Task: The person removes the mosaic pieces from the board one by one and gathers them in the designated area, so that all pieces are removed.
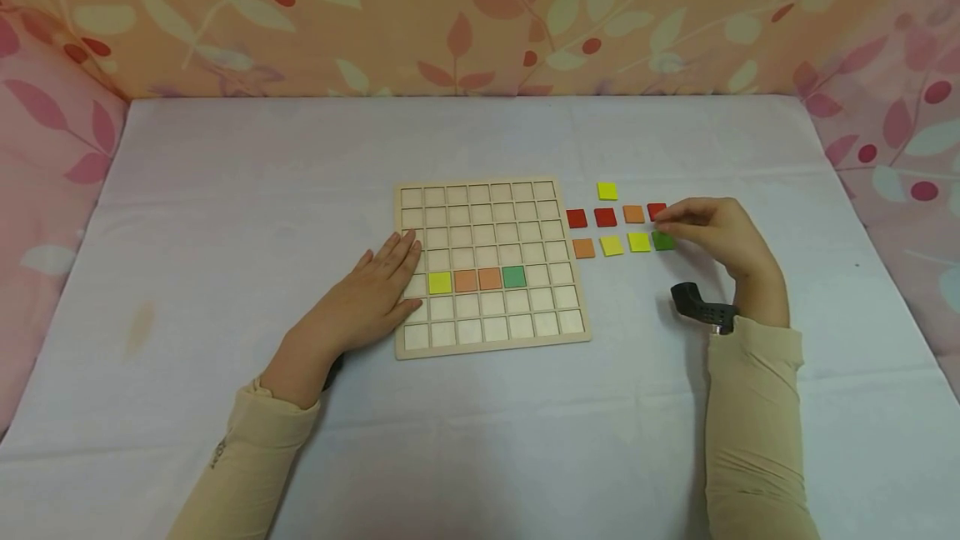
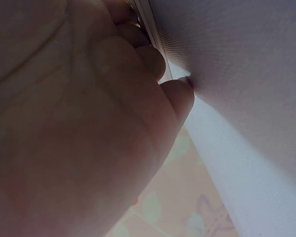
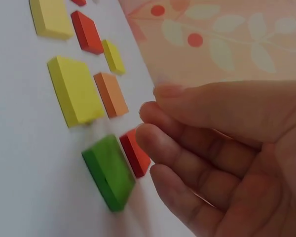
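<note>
My left hand point(image 1: 375, 286) lies with straight fingers over the left edge of a wooden grid board point(image 1: 495, 330). In one row of the board sit a yellow tile point(image 1: 439, 282), two orange tiles point(image 1: 477, 279) and a green tile point(image 1: 513, 277). To the right of the board, my right hand point(image 1: 723, 232) hovers with bent fingers at a red tile point(image 3: 135, 154) and a loose green tile point(image 3: 111, 173). No tile shows between its thumb and fingertips. In the left wrist view the palm hides most of the board.
Beside the board lie more loose tiles: two red ones point(image 1: 604, 217), two orange ones point(image 1: 633, 214) and several yellow ones point(image 1: 611, 246). A black wrist device point(image 1: 701, 307) juts from the right sleeve. Patterned cloth point(image 1: 480, 23) rises behind the white table point(image 1: 262, 165).
</note>
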A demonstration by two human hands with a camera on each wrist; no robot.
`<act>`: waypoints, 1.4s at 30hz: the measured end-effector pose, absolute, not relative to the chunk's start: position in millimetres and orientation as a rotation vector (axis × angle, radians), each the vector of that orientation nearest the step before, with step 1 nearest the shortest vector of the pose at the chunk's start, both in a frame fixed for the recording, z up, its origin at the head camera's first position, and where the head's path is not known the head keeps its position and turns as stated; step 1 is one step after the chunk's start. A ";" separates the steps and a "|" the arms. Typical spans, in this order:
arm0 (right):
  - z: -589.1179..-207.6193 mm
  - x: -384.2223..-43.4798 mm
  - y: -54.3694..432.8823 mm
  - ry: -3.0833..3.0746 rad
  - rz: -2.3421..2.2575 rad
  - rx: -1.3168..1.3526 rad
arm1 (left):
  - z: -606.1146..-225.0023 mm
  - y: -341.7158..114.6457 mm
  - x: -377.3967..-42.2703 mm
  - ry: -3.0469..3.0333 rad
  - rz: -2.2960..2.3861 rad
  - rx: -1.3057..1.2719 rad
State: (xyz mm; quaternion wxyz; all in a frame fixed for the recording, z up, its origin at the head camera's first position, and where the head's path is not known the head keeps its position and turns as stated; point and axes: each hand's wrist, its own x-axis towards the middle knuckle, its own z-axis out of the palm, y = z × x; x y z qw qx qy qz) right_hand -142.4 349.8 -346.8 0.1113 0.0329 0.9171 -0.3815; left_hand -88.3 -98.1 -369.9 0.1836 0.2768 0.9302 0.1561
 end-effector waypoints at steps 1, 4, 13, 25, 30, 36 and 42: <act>-346.6 -142.9 348.0 2.687 -1.142 0.079 | -370.0 -98.1 -88.4 2.625 0.437 0.781; -345.6 -143.9 340.7 2.660 -1.212 0.020 | -369.9 -97.7 -88.5 2.625 0.437 0.779; -343.4 -146.9 317.8 2.596 -1.246 -0.062 | -368.6 -95.1 -89.1 2.622 0.438 0.778; -340.4 -143.6 294.2 2.427 -1.404 -0.192 | -367.6 -93.7 -90.1 2.616 0.432 0.782; -338.9 -142.7 284.0 2.361 -1.433 -0.274 | -366.8 -93.6 -88.7 2.626 0.449 0.786; -339.9 -140.3 276.7 2.334 -1.423 -0.327 | -365.9 -92.1 -88.0 2.627 0.454 0.787; -343.8 -140.2 267.9 2.328 -1.426 -0.448 | -365.5 -90.1 -87.8 2.630 0.450 0.784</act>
